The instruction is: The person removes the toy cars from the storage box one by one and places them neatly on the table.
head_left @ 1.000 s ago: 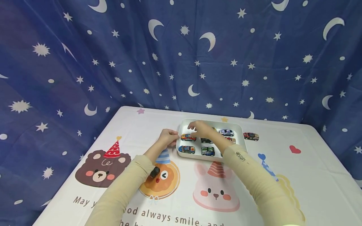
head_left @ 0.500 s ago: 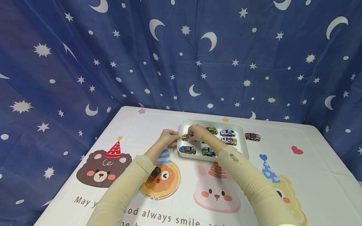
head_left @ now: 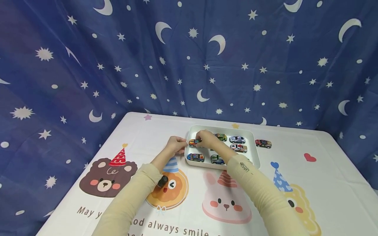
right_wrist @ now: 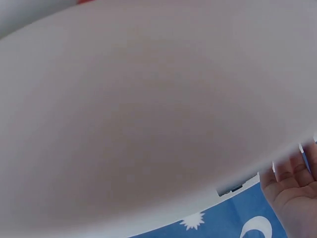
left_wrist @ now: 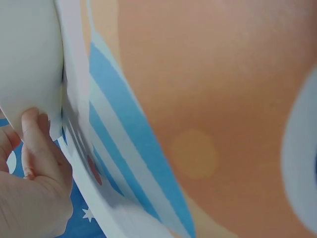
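Observation:
A white tray (head_left: 206, 166) holds several small toy cars. My left hand (head_left: 175, 145) is at its left edge; in the left wrist view the thumb and fingers (left_wrist: 37, 144) pinch the tray's wall (left_wrist: 29, 64). Inside the tray, my right hand (head_left: 208, 139) has its fingertips on a red and yellow toy car (head_left: 193, 142), pinching its right end and covering part of it. A blue toy car (head_left: 196, 157) lies just in front. In the right wrist view a pale blurred surface fills most of the picture, and only part of the right hand (right_wrist: 292, 191) shows at the lower right.
Also in the tray are a green car (head_left: 221, 137), a white car (head_left: 237, 140), a white and red car (head_left: 238, 148) and a dark green car (head_left: 217, 159). Outside, right of it, lies a red and black car (head_left: 263, 143). A blue starry curtain (head_left: 177, 95) hangs behind the table.
My right hand has come down onto the red and yellow car, which has shifted slightly left. The left hand stays at the tray's edge.

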Motion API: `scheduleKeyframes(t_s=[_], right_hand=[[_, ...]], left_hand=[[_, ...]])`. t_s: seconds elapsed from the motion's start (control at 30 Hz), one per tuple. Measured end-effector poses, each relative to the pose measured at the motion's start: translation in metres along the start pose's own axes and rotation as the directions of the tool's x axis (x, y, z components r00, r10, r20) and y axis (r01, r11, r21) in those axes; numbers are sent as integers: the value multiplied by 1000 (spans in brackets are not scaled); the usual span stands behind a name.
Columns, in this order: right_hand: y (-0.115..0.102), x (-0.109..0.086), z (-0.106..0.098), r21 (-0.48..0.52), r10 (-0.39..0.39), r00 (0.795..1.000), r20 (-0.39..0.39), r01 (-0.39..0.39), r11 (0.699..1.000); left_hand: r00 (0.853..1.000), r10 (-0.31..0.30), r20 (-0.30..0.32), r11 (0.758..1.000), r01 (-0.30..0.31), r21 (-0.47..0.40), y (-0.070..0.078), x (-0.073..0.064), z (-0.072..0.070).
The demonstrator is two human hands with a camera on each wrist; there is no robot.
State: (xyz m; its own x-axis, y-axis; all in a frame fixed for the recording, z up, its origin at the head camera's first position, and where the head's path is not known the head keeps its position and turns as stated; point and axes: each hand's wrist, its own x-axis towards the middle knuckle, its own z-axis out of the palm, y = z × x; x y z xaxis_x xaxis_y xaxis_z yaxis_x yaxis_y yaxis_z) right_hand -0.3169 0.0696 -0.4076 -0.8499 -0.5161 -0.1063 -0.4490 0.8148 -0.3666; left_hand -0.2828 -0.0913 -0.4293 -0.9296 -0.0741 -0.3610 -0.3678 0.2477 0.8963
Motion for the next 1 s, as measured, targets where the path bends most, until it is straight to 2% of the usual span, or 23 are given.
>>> scheduleKeyframes(t_s=[0.27, 0.53, 1.0], right_hand=[[-1, -4, -4, 7, -26, 998, -51, 27, 1000], [5, -12, -16, 112, -74, 989, -128, 88, 990], [12, -27, -32, 159, -119, 974, -194, 151, 976]], left_hand=[[1000, -2, -8, 1000, 2, -8, -2, -1, -2], [1000, 25, -6, 999, -25, -24, -5, 3, 0], [1000, 17, -20, 1000, -17, 6, -2, 1, 1]])
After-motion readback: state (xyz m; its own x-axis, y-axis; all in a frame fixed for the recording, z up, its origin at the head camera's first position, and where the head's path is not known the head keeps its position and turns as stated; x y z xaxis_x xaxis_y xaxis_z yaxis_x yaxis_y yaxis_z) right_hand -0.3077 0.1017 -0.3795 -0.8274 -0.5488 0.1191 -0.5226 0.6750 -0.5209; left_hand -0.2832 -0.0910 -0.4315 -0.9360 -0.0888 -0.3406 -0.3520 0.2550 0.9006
